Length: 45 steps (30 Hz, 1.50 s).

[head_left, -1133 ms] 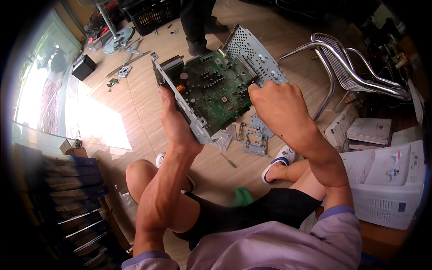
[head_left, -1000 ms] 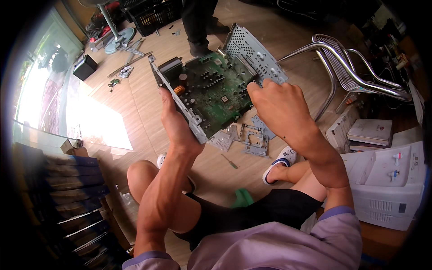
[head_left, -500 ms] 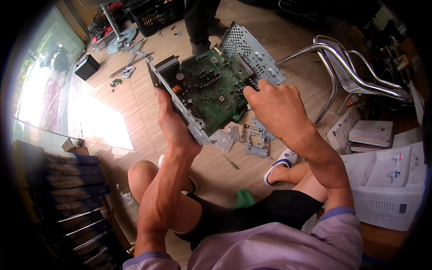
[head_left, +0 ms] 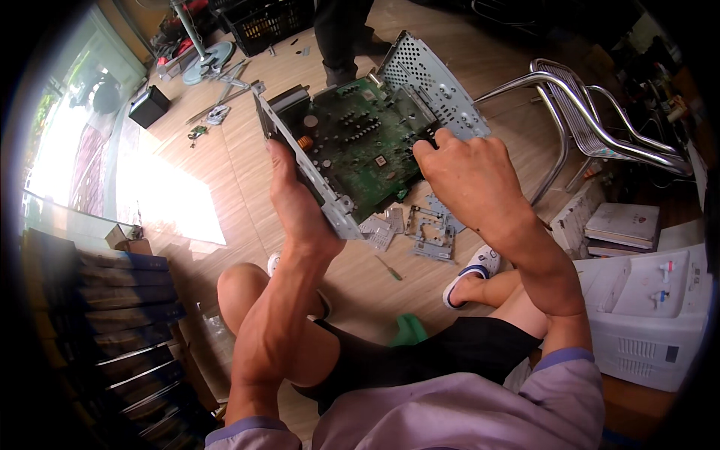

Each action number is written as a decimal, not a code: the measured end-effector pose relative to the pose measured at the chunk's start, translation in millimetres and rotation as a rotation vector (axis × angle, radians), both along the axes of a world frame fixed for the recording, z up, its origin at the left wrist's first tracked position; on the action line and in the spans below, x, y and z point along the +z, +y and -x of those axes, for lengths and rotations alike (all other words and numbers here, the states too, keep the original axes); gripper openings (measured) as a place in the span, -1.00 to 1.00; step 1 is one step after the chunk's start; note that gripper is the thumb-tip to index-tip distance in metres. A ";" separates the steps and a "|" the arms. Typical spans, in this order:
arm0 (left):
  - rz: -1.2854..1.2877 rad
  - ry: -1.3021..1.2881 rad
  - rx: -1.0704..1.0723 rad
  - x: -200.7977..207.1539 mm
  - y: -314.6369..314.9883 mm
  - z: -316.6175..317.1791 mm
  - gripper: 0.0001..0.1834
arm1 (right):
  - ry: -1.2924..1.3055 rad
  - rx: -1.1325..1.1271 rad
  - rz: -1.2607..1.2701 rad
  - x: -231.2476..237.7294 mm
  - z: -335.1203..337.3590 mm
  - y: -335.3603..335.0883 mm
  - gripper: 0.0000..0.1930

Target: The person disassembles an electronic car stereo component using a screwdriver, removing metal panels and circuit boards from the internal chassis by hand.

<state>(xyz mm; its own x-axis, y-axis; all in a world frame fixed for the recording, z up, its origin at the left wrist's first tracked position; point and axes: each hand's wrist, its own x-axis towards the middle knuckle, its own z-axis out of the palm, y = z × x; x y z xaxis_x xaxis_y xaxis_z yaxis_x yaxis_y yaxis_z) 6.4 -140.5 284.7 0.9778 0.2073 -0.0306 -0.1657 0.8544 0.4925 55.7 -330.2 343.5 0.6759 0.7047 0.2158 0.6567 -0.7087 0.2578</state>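
In front of me, tilted above the floor, is a metal computer chassis (head_left: 442,82) with a green circuit board (head_left: 367,176) fixed inside. My left hand (head_left: 296,199) is wrapped round its left side plate, thumb on the outer face. At the board's right edge, my right hand (head_left: 472,169) is curled with its fingertips pressed together by a row of dark connectors. What those fingers grip, if anything, is hidden behind the knuckles. Below the chassis lie loose metal brackets (head_left: 433,232) and a screwdriver (head_left: 390,270) with a green handle.
A chrome-framed chair (head_left: 570,112) stands at the right, near books (head_left: 622,225) and a white water dispenser (head_left: 645,307). Stacked dark boxes (head_left: 127,300) line the left. Far off are a fan base (head_left: 210,64), a black crate (head_left: 262,30) and another person's legs (head_left: 337,45).
The whole scene has shifted slightly to the right in the picture. Both hands keep their places on the chassis, with little visible difference.
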 end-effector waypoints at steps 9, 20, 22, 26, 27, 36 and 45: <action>-0.011 0.066 0.013 -5.0 -2.1 -3.5 -0.39 | 0.009 0.118 0.106 0.1 -3.1 -8.2 -0.97; 0.127 -0.125 -0.160 -12.0 13.0 2.8 -0.38 | 0.178 0.375 -0.740 63.0 -7.9 -34.1 -0.79; 0.047 -0.087 -0.110 -8.5 9.7 4.2 -0.39 | 0.334 0.313 -1.215 83.7 -2.5 -52.1 -0.71; 0.080 -0.087 -0.180 -9.2 7.4 -0.3 -0.40 | 0.526 0.636 -1.568 126.1 -11.0 -111.1 -0.81; 0.083 -0.081 -0.182 -9.5 6.7 0.8 -0.40 | 0.598 0.651 -1.583 134.0 -12.0 -119.2 -0.74; 0.024 0.019 -0.120 -5.9 -1.7 2.6 -0.34 | 0.293 0.612 -1.618 98.0 -3.0 -43.1 -0.79; -0.029 0.112 -0.080 -3.2 -1.7 1.2 -0.32 | 0.093 0.476 -1.851 84.9 -5.4 -2.8 -0.75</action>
<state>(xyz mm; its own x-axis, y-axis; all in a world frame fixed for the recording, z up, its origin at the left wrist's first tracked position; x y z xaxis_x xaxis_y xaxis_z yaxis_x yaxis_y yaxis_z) 5.2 -142.2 281.6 0.9820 0.1314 -0.1359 -0.0402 0.8477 0.5290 61.1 -333.1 428.4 0.5760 -0.2270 0.7853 0.8167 0.2002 -0.5412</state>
